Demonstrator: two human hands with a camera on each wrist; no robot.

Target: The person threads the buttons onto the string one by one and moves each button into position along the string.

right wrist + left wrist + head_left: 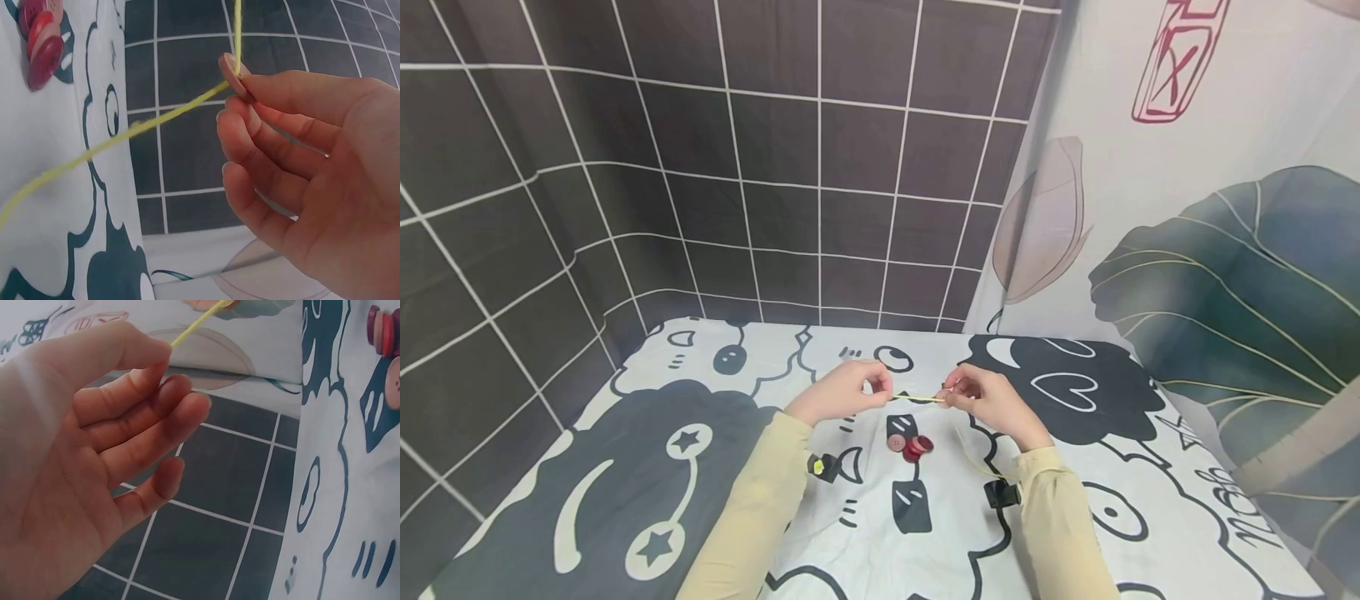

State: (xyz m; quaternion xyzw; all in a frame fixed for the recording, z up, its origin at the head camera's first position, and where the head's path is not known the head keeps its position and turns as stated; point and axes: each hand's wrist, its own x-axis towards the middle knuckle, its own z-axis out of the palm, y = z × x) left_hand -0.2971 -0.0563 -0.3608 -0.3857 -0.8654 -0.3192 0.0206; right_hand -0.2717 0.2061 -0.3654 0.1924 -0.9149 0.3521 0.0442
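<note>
Right wrist view: fingers (250, 144) pinch a partly hidden button (229, 69), left fingers (181, 419) yellow yarn (199, 325).

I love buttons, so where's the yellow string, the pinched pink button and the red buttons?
Yellow string (137, 129): right wrist view, its slanting stretch.
Pinched pink button (230, 71): right wrist view, its tilted face.
Red buttons (45, 61): right wrist view, the lowest one's face.

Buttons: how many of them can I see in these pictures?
5 at least: one button pinched by the right hand; in the head view, one pink button and at least three overlapping reddish buttons to its right. More may be hidden there.
</note>
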